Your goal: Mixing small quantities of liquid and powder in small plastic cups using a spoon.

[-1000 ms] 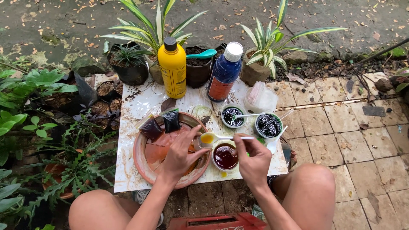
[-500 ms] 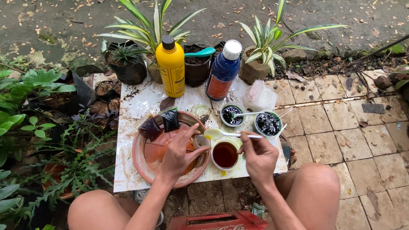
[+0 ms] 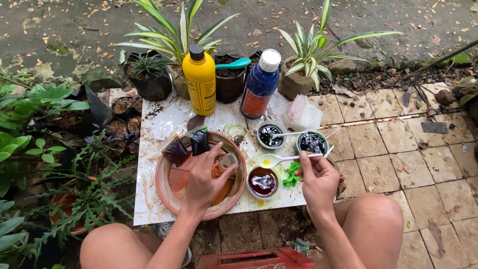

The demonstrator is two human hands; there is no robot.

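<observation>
While pinched in right fingers (image 3: 304, 160), spoon (image 3: 279, 160) juts left.

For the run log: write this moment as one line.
left hand: holds small cup over clay dish | right hand: holds white spoon above cup of dark liquid

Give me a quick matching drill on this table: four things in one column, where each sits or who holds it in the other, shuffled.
1. white plastic spoon
2. yellow plastic bottle
3. small clear cup
4. teal scoop

a. in a dark plant pot
b. in the right hand
c. back of the white board, left of the blue bottle
d. in the left hand, over the round terracotta dish

Pairs: 1-b, 2-c, 3-d, 4-a
</observation>
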